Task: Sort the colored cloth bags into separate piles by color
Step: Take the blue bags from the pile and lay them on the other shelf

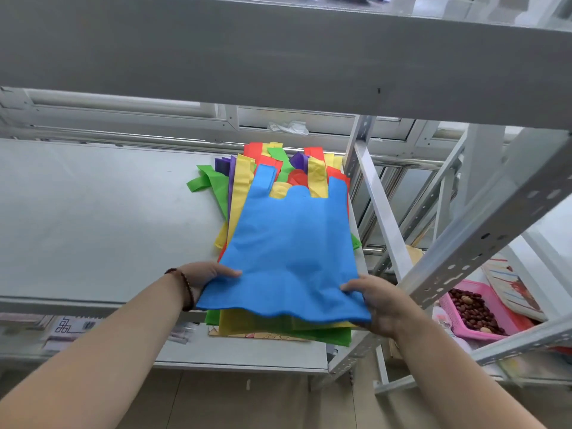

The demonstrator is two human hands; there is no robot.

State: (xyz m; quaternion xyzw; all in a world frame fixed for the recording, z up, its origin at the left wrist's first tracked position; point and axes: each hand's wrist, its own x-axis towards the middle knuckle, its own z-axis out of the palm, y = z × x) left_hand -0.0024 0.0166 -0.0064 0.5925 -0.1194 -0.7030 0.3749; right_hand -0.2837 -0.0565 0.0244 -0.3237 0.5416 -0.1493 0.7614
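I am looking down at a grey shelf [93, 218] whose left stretch is lying bare, and that is where I am judging the first pile ought to go. My left hand [202, 278] is pinching the blue bag [288, 243] at its near left corner, thumb on top and the other fingers hidden under the cloth. The bag is lying on top of the mixed stack [278, 168], where green, purple, yellow and red bags are fanning out behind and below it, handles pointing away from me. My right hand [376, 300] is gripping the near right corner the same way, so the two hands are well apart, each closed on the blue bag alone as far as I can tell. To do this step well I am thinking of lifting the near edge first, checking that the yellow bag [263, 325] beneath is not clinging, then carrying the blue one flat to the left, well clear of the stack. The pink basket [483, 311] to the right is standing outside the frame post and is not in the way.
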